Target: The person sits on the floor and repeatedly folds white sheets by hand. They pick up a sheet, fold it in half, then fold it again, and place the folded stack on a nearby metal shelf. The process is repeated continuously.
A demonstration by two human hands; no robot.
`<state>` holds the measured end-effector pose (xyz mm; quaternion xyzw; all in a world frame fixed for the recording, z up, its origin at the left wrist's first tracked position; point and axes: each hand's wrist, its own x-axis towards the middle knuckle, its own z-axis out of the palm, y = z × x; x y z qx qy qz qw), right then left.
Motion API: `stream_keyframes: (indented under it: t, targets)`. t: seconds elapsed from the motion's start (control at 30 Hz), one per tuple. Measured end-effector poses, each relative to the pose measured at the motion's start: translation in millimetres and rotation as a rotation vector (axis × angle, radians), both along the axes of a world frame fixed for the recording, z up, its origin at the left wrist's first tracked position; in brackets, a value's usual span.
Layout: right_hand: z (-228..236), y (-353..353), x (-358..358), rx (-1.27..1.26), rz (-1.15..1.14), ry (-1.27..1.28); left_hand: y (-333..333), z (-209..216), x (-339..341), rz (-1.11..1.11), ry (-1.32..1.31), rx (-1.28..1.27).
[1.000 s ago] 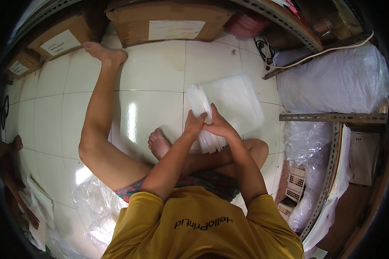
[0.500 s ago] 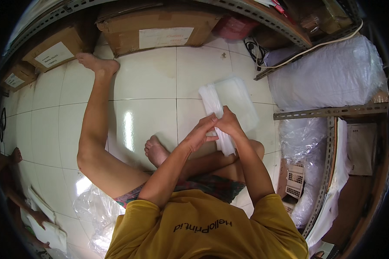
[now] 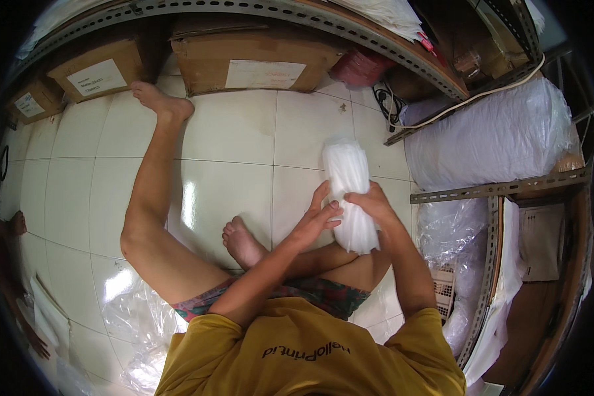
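Note:
A thick bundle of whitish, translucent plastic sheets (image 3: 347, 164), folded or rolled lengthwise, lies in front of me above my folded leg. My left hand (image 3: 318, 216) grips its left side, thumb and fingertips pressing against it. From the right, my right hand (image 3: 371, 202) clasps the same bundle, with the thumb across its top face. The far end of the bundle sticks out beyond both hands, while the near end reaches down to my shin. Fingers under the bundle are hidden.
Cardboard boxes (image 3: 244, 63) stand under a metal shelf at the back. A large plastic-wrapped roll (image 3: 492, 138) rests on the right rack. Crumpled clear plastic (image 3: 138, 323) lies at lower left. Another person's hand (image 3: 36, 343) shows at the far left edge over white sheets.
The flat sheets that lay spread on the tiles are now gathered into the bundle, which looks thicker. Both hands have moved slightly apart, onto its two sides. The view has shifted a little.

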<state>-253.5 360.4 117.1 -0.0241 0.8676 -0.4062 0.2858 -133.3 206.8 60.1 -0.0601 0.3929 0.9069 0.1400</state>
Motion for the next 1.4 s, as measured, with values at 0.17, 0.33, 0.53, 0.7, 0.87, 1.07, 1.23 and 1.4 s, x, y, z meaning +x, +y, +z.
stream_keyframes:
  t: [0.17,0.33,0.53,0.7,0.87,1.07,1.23,1.4]
  targets:
    - [84.3,7.0,-6.8,0.443,0.285,0.500,-19.6,-1.8,5.5,-0.033,0.048,-0.017]
    - [176.1,41.6,-22.3,0.579,0.109,0.525,-45.1,-53.3,20.8,0.318,-0.171,0.084]
    - [162.4,-28.4,4.6,0.538,0.114,0.196,-39.3,-113.8,44.5,0.420,-0.198,0.179]
    - [149.5,-19.4,41.6,0.633,0.503,0.653,-56.0,-59.4,85.7,0.361,-0.217,0.072]
    - [230.7,-60.1,2.2,0.333,0.226,0.402,-86.3,0.9,85.1,0.441,-0.352,0.397]
    - [252.2,-39.2,14.4,0.320,0.182,0.561,-72.2,-99.0,61.5,0.456,-0.080,-0.187]
    - [290.0,-33.3,62.0,0.311,0.396,0.618,-75.4,-67.5,63.5,0.356,-0.058,0.621]
    - [346.3,-47.2,75.2,0.228,0.255,0.593,-54.6,-77.7,46.0,0.117,0.274,0.540]
